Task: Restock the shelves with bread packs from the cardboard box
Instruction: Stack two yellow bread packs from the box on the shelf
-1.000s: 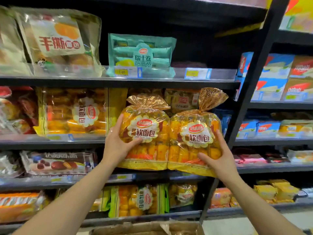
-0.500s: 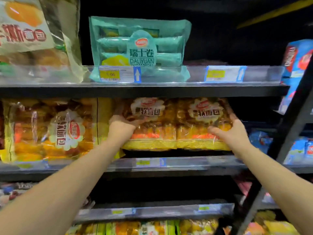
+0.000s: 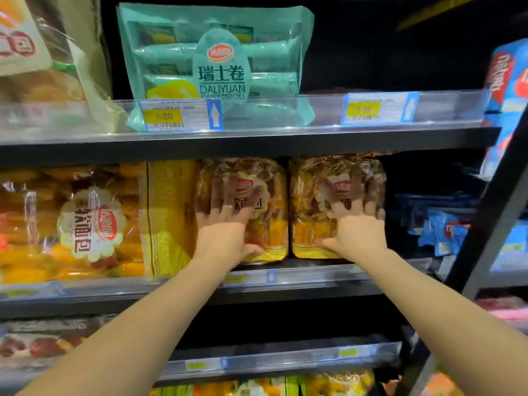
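Note:
Two yellow bread packs stand side by side on the middle shelf (image 3: 314, 281). My left hand (image 3: 225, 224) presses flat against the front of the left bread pack (image 3: 271, 224), fingers spread and straight. My right hand (image 3: 354, 224) presses the same way on the right bread pack (image 3: 311, 201), thumb low near its bottom edge. Both packs sit deep under the shelf above. The cardboard box is out of view.
A larger yellow bread pack (image 3: 85, 221) fills the shelf to the left. Above stands a teal Swiss roll pack (image 3: 217, 61) behind a clear rail with price tags (image 3: 180, 115). Blue packs (image 3: 445, 227) and a dark shelf post (image 3: 491, 212) lie to the right.
Both hands shifted from gripping the packs' sides to pressing flat on their fronts. The two packs went further back onto the middle shelf. The camera moved closer.

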`<state>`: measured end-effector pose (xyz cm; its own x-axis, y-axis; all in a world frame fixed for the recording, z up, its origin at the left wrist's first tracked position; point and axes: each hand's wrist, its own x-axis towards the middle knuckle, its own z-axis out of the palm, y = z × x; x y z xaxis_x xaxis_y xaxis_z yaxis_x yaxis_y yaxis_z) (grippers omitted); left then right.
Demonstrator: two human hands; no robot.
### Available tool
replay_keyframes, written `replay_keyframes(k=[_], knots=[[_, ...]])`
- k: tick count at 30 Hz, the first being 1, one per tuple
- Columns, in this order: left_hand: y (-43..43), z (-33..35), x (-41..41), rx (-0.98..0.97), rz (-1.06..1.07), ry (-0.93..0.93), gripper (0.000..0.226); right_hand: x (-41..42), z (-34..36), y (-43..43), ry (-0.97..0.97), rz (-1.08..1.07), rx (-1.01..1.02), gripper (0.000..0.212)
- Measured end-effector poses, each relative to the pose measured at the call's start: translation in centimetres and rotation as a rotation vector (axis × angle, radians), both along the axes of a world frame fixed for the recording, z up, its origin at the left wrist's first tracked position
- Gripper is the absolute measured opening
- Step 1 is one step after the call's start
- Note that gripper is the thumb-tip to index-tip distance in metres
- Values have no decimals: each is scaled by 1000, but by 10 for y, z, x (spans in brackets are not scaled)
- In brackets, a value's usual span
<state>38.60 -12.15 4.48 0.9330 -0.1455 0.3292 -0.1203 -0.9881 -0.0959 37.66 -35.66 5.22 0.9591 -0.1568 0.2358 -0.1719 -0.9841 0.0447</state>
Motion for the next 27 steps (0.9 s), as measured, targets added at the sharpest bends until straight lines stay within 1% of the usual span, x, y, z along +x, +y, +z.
replay_keyframes(k=[2, 3, 4, 7, 9, 10, 12, 14, 15, 17, 19, 22, 25, 27], knots=[[-2, -2, 20, -29, 16, 42, 112, 12, 5, 7, 68, 3, 40, 97], [-3, -5, 29, -42, 4, 18, 116, 18, 6, 9, 71, 3, 38, 98], [-5, -7, 34, -54, -21, -37, 118, 23, 3, 10, 51, 3, 30, 101], [-3, -21, 45, -75, -107, -187, 119, 32, -8, 8, -118, 45, 15, 114], [-2, -22, 46, -77, -121, -232, 116, 33, -11, 5, -121, 46, 23, 115], [-2, -19, 44, -79, -103, -185, 117, 31, -9, 5, -86, 38, 21, 114], [-5, -7, 33, -68, -44, -32, 120, 22, 1, 7, 0, 17, 34, 106], [-9, 9, 12, -35, -7, 80, 115, 5, 12, 9, 42, 11, 55, 92], [-10, 16, 1, -29, -3, 100, 111, -6, 17, 10, 22, 18, 49, 86], [-9, 22, -22, -37, -7, 59, 104, -30, 24, 9, -40, 32, 58, 80], [-7, 22, -47, -97, -8, 5, 100, -56, 27, 11, -69, 71, 110, 79], [-3, 14, -89, -199, -38, -18, 96, -100, 20, 18, -96, 147, 146, 85], [4, 3, -139, -238, -73, -51, 92, -151, 7, 28, -144, 192, 152, 83], [10, -7, -174, -249, -80, -53, 90, -184, -4, 37, -143, 202, 185, 82]])
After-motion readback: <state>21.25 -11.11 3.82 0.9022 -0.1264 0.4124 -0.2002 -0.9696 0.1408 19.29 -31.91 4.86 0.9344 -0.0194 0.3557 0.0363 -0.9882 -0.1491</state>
